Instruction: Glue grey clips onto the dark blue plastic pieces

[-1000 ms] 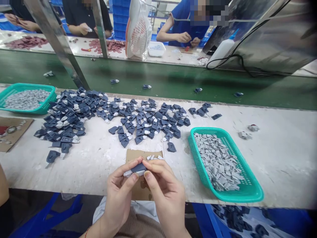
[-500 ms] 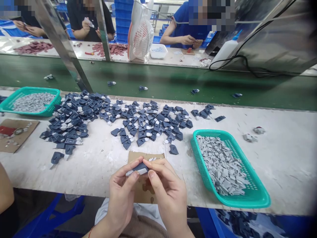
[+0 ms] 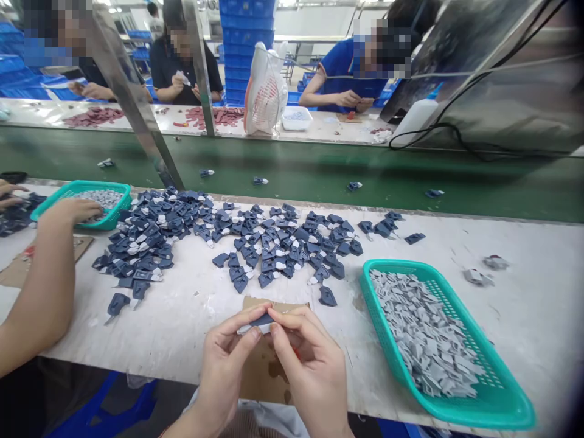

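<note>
the hands (image 3: 222, 359) partly hide the blue-and-white piece (image 3: 261, 320).

The piece (image 3: 262, 320) I hold is dark navy blue with a whitish strip along it, over plain brown cardboard (image 3: 260, 384) blotched darker. The heaped pieces (image 3: 274, 243) before me are navy too, tipped with white. The basket (image 3: 506, 404) to my right is teal green, patterned with rows of holes, its small parts (image 3: 424, 334) light grey. My tabletop (image 3: 182, 328) is a smudged off-white, the belt (image 3: 301, 201) deep green, the bag (image 3: 264, 97) opposite white with red print, the stacked crates (image 3: 246, 48) bright blue.
</note>
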Demonstrator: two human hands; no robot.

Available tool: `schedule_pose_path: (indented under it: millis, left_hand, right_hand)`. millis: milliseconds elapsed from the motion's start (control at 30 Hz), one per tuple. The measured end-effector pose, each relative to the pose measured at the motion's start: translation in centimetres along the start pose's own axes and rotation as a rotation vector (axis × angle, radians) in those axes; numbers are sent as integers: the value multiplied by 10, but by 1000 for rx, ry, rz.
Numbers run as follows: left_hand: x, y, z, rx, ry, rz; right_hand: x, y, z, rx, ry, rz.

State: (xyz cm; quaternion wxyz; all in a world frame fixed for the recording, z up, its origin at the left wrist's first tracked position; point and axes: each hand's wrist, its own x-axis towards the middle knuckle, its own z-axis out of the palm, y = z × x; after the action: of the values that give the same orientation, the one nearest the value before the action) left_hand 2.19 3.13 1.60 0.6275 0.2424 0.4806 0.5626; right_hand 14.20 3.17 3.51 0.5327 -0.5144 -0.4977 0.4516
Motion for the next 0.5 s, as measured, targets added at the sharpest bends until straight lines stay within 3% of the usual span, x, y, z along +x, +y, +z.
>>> schedule_pose_path:
  millis: [167, 300, 400, 500]
  left_hand:
    - [18, 10, 5, 81, -65, 15]
    - [46, 28, 9, 255, -135, 41]
    - [89, 57, 13, 519, -158, 169]
    - [161, 96, 25, 648, -62, 305]
  right_hand:
    - [16, 3, 3, -31, 7, -77]
    - [32, 8, -3, 48, 10, -9]
    - [38, 13, -20, 104, 77, 86]
    - [37, 20, -40, 121, 158, 155]
